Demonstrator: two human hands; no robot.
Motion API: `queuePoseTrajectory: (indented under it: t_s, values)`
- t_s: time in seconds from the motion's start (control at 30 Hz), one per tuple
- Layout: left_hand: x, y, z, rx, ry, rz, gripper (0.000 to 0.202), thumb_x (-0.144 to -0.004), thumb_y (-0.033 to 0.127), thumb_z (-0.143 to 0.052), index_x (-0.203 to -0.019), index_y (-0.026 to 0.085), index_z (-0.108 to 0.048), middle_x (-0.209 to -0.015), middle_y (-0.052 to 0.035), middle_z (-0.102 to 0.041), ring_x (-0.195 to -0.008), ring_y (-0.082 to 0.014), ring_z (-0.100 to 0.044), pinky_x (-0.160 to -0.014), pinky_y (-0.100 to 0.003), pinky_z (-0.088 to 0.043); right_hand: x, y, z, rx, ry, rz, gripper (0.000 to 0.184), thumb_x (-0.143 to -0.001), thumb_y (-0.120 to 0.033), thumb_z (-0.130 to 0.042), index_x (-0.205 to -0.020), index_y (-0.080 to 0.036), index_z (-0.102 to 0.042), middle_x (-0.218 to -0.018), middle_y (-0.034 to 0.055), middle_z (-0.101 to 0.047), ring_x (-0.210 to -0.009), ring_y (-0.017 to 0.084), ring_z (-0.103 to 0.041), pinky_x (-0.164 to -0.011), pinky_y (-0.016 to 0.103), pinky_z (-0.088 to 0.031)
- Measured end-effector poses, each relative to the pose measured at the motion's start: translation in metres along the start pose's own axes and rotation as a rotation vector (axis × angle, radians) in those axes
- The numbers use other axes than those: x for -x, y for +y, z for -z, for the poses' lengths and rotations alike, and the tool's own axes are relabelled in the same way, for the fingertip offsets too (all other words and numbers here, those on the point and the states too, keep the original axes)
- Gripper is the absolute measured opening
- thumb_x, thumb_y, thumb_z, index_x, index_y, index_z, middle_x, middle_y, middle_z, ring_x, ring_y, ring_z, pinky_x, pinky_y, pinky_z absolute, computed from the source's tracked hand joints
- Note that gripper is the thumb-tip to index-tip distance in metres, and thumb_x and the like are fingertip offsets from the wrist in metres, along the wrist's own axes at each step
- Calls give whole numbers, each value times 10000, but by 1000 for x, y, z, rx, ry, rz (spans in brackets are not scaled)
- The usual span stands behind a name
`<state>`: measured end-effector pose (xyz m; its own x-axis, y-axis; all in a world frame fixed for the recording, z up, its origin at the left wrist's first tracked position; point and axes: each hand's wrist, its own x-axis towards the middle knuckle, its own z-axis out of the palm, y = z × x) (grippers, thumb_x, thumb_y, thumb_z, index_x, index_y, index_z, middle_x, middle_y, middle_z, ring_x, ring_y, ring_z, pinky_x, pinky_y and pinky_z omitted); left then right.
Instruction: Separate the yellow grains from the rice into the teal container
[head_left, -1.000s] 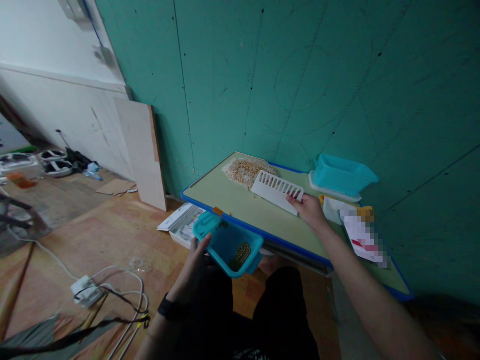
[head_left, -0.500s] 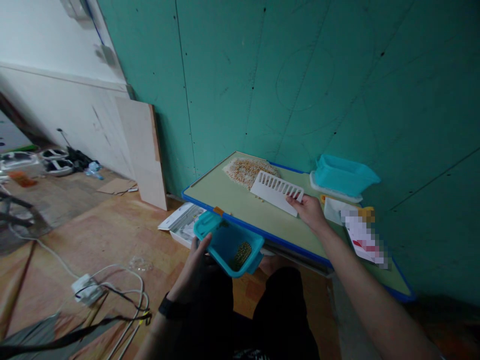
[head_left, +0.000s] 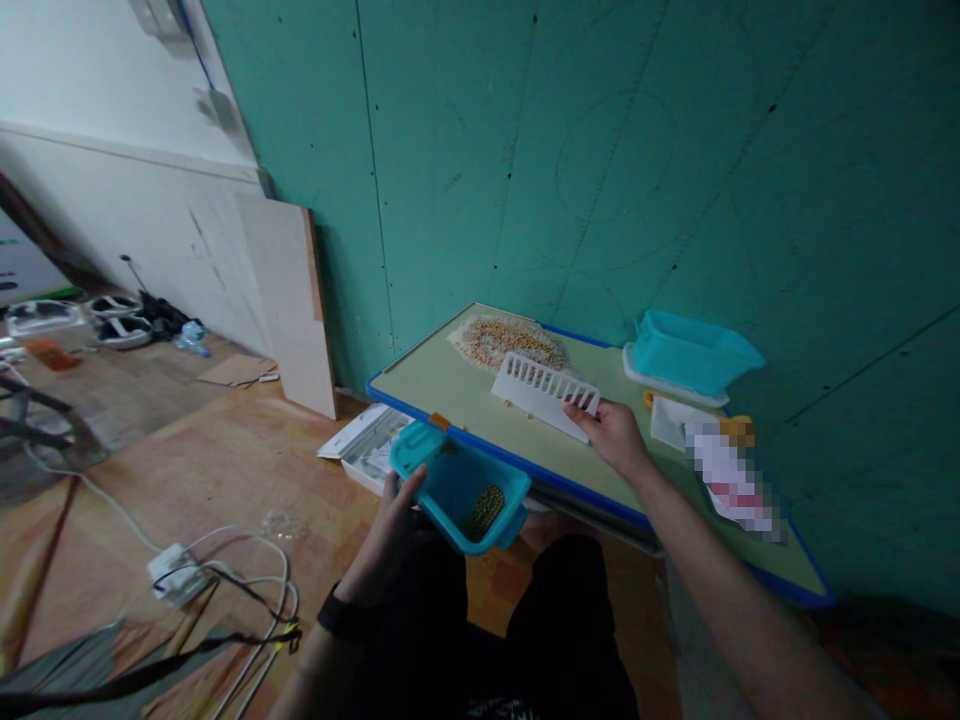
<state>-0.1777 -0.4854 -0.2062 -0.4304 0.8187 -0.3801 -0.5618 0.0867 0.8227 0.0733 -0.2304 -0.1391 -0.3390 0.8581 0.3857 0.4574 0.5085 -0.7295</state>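
My right hand (head_left: 613, 437) grips the right end of a white slotted plastic scraper (head_left: 544, 395), which leans on the pale green tabletop (head_left: 420, 372). Behind the scraper spreads a pile of rice and yellow soybean-like grains (head_left: 504, 343); a few loose grains lie in front of it. Below the table's front edge, my left hand (head_left: 397, 510) is closed on the left rim of a blue plastic container (head_left: 450, 490). Some greenish-yellow beans (head_left: 484, 512) have gathered at the container's right end.
A second blue container (head_left: 694, 352) stands on a white lid at the table's back right. Near it lie a white packet (head_left: 667, 420) and a blurred-out item (head_left: 735, 490). An open white box (head_left: 367, 450) is on the floor, with a power strip (head_left: 178, 573) and cables further left.
My right hand has drawn the scraper slightly toward me and to the left, with a few loose grains ahead of it. The left hand and its container stay nearly the same.
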Motion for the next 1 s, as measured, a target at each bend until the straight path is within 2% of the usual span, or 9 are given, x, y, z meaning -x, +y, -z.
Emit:
queuePoseTrajectory:
  t_s: [0.07, 0.13, 0.33, 0.43, 0.6, 0.7, 0.77, 0.87, 1.0]
  values:
    - [0, 2, 0, -12, 1, 13, 684, -1110, 532, -766, -1700, 377, -456, -1767, -165, -624, -1335, -384, -836, -900, -487, -770, 9, -7, -3, 41, 9, 23, 508, -930, -655, -789, -722, -193, -827, -665, 92, -794, -673, 290, -754, -606, 333, -540]
    - [1, 3, -1, -25, 17, 44, 699, -1110, 562, -757, -1717, 393, -452, -1737, -166, -650, -1318, -392, -841, -882, -496, -771, 20, -16, -8, 76, 29, 61, 522, -961, -662, -752, -759, -190, -846, -678, 103, -810, -646, 284, -754, -592, 325, -522]
    - [-3, 5, 8, -42, 47, 84, 718, -1080, 614, -777, -1689, 354, -499, -1408, -155, -807, -1005, -322, -883, -794, -426, -734, 60, -50, -28, 167, 70, 207, 494, -1085, -582, -670, -842, -214, -891, -793, 160, -879, -730, 304, -857, -638, 307, -567]
    - [-8, 10, 17, -54, 21, 101, 811, -1009, 690, -845, -1672, 334, -541, -1263, -130, -835, -931, -307, -867, -793, -425, -725, 74, -65, -38, 165, 65, 312, 424, -1131, -493, -649, -979, -219, -935, -863, 155, -906, -763, 298, -887, -676, 296, -609]
    - [-12, 18, 32, -93, -53, 118, 1001, -924, 792, -890, -1726, 318, -525, -1335, -159, -849, -905, -307, -869, -794, -420, -714, 86, -81, -48, 84, 21, 434, 372, -1166, -386, -622, -1162, -212, -951, -960, 125, -934, -781, 262, -903, -720, 276, -653]
    - [-12, 22, 34, -108, -56, 122, 1116, -848, 840, -929, -1740, 309, -520, -1344, -173, -858, -911, -321, -876, -779, -424, -706, 94, -86, -49, 41, -17, 417, 388, -1165, -411, -621, -1169, -211, -953, -1002, 129, -939, -806, 269, -907, -747, 291, -675]
    - [-10, 24, 33, -103, -57, 111, 1114, -848, 835, -933, -1739, 302, -527, -1356, -182, -860, -934, -325, -882, -780, -416, -700, 97, -86, -47, 17, -40, 358, 399, -1152, -469, -631, -1156, -241, -959, -1022, 128, -941, -834, 289, -909, -758, 316, -689]
    - [-6, 27, 29, -97, -41, 99, 1025, -922, 781, -896, -1744, 296, -522, -1357, -192, -863, -957, -333, -889, -792, -421, -702, 89, -80, -39, 0, -9, 248, 421, -1108, -571, -663, -1090, -276, -962, -1028, 132, -939, -912, 341, -908, -800, 371, -703]
    - [-5, 21, 25, -84, -28, 83, 939, -957, 736, -890, -1701, 257, -574, -1304, -204, -862, -1005, -348, -886, -806, -434, -719, 34, -55, -18, 37, 147, 141, 541, -1007, -726, -710, -920, -233, -918, -937, 169, -918, -909, 392, -878, -770, 416, -659]
